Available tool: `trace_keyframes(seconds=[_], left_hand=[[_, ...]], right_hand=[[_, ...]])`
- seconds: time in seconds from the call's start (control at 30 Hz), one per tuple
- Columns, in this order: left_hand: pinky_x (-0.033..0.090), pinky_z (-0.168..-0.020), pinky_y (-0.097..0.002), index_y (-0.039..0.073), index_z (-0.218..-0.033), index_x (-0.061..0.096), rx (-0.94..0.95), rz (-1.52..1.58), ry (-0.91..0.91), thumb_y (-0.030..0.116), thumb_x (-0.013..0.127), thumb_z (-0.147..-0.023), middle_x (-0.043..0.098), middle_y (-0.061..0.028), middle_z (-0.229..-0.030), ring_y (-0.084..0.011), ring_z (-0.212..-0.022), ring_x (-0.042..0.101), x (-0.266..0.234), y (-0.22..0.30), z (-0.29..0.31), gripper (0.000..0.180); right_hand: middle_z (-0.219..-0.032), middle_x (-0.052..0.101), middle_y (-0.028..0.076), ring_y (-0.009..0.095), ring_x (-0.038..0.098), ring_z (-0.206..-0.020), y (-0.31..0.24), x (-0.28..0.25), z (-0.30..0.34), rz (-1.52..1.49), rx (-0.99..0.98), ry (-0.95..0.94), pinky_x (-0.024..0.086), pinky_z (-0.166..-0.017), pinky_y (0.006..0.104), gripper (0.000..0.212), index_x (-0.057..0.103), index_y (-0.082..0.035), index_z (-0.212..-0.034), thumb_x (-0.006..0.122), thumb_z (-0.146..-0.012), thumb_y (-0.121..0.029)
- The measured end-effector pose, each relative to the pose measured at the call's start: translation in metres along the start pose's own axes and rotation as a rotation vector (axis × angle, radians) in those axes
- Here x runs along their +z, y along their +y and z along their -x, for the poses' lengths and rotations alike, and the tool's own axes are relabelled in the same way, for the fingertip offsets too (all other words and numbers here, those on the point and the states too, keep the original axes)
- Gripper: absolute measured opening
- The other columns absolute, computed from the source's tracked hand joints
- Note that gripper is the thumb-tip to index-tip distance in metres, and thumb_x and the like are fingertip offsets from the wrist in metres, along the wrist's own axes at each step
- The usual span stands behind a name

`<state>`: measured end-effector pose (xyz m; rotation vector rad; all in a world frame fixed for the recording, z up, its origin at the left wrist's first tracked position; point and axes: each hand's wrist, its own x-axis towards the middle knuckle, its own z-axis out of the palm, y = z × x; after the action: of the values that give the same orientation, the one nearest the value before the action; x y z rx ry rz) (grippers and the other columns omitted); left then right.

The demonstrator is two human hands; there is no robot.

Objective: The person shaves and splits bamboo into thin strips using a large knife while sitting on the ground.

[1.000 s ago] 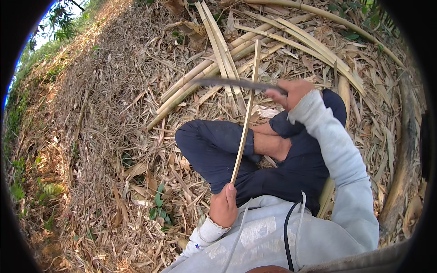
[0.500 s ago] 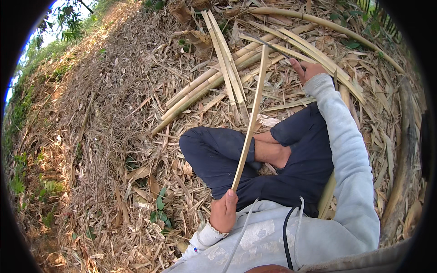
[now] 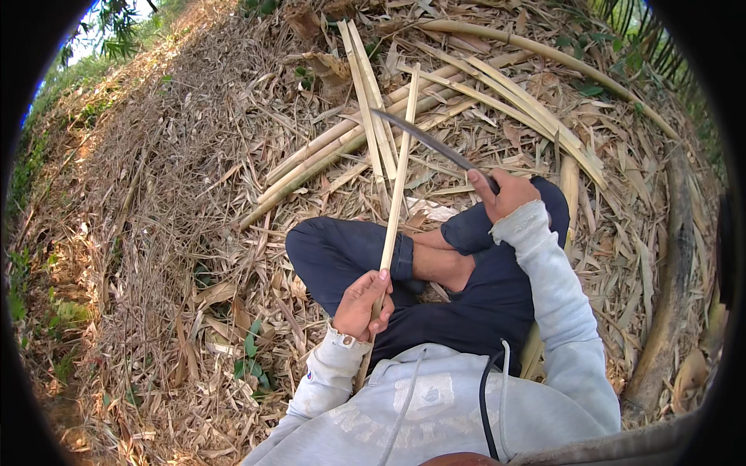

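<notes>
Litter (image 3: 179, 256): dry leaves and stalks around both grips; such loose ground could let the sitter shift and spoil a stroke.
Trousers (image 3: 466, 326): dark, legs crossed, forward of the left grip (image 3: 361, 305) and just below the right grip (image 3: 509, 194); a blade slipping low could catch a knee.
Held strip (image 3: 397, 186): pale and long, running forward and slightly right from the left grip; supported only there, as far as shows, it could twist or whip under pressure.
Knife (image 3: 427, 138): reaches forward-left from the right grip, crossing the strip in view; contact cannot be told. Skidding toward the left grip, it could cut bare fingers.
Left grip: thumb and fingers pinching the strip.
Right grip: closed round the knife's handle.
Chest print (image 3: 430, 392): worn pale lettering, behind and right of the left grip.
Sleeve mark (image 3: 310, 375): small, dark, behind the left grip; illegible.
</notes>
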<state>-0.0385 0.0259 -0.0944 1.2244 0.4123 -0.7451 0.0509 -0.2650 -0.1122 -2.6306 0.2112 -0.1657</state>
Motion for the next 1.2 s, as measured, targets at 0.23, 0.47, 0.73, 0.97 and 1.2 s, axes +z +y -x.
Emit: trace_keyframes(seconds=[0.23, 0.47, 0.73, 0.97, 1.2], left_hand=[[0.026, -0.040, -0.0224, 0.007, -0.112, 0.050, 0.119, 0.005, -0.118, 0.034, 0.038, -0.105, 0.041, -0.0002, -0.067, -0.0073, -0.042, 0.030, 0.021, 0.023, -0.013, 0.030], [0.022, -0.039, -0.0235, 0.008, -0.112, 0.050, 0.132, -0.038, -0.010, 0.024, 0.041, -0.104, 0.042, 0.0011, -0.065, -0.0066, -0.042, 0.031, 0.019, 0.012, -0.008, 0.020], [0.025, -0.038, -0.0230, 0.004, -0.106, 0.053, 0.817, -0.649, 0.058, 0.019, 0.043, -0.103, 0.046, 0.0017, -0.062, -0.0046, -0.041, 0.034, 0.009, -0.027, -0.012, 0.018], [0.030, -0.047, -0.0218, 0.005, -0.087, 0.050, 0.323, -0.385, 0.102, 0.029, 0.037, -0.107, 0.045, 0.0017, -0.065, -0.0041, -0.053, 0.036, 0.026, 0.000, 0.018, 0.033], [0.030, -0.047, -0.0220, 0.005, -0.088, 0.050, 0.202, -0.306, 0.017, 0.028, 0.040, -0.106, 0.043, 0.0020, -0.063, -0.0048, -0.053, 0.036, 0.032, -0.004, 0.033, 0.031]], right_hand=[[-0.064, 0.064, 0.018, 0.037, 0.065, -0.059, -0.043, 0.027, 0.057, -0.134, -0.357, -0.071, 0.052, -0.054, 0.0438, 0.064, 0.058, -0.003, -0.073, 0.056, -0.086, -0.066], [-0.056, 0.054, 0.006, 0.025, 0.059, -0.050, -0.064, 0.032, 0.073, -0.245, -0.736, 0.140, 0.049, -0.047, 0.0338, 0.061, 0.055, -0.005, -0.068, 0.069, -0.076, -0.064], [-0.057, 0.055, 0.006, 0.024, 0.058, -0.049, -0.058, 0.013, 0.057, -0.055, -0.884, 0.230, 0.045, -0.045, 0.0345, 0.063, 0.055, -0.008, -0.067, 0.067, -0.072, -0.070], [-0.059, 0.058, 0.015, 0.033, 0.062, -0.054, -0.016, 0.009, 0.023, 0.026, -0.606, 0.143, 0.048, -0.048, 0.0387, 0.056, 0.052, -0.004, -0.071, 0.066, -0.083, -0.057], [-0.058, 0.058, 0.013, 0.033, 0.061, -0.052, -0.047, -0.001, 0.035, -0.009, -0.688, 0.182, 0.046, -0.046, 0.0387, 0.056, 0.054, -0.006, -0.071, 0.065, -0.083, -0.059]])
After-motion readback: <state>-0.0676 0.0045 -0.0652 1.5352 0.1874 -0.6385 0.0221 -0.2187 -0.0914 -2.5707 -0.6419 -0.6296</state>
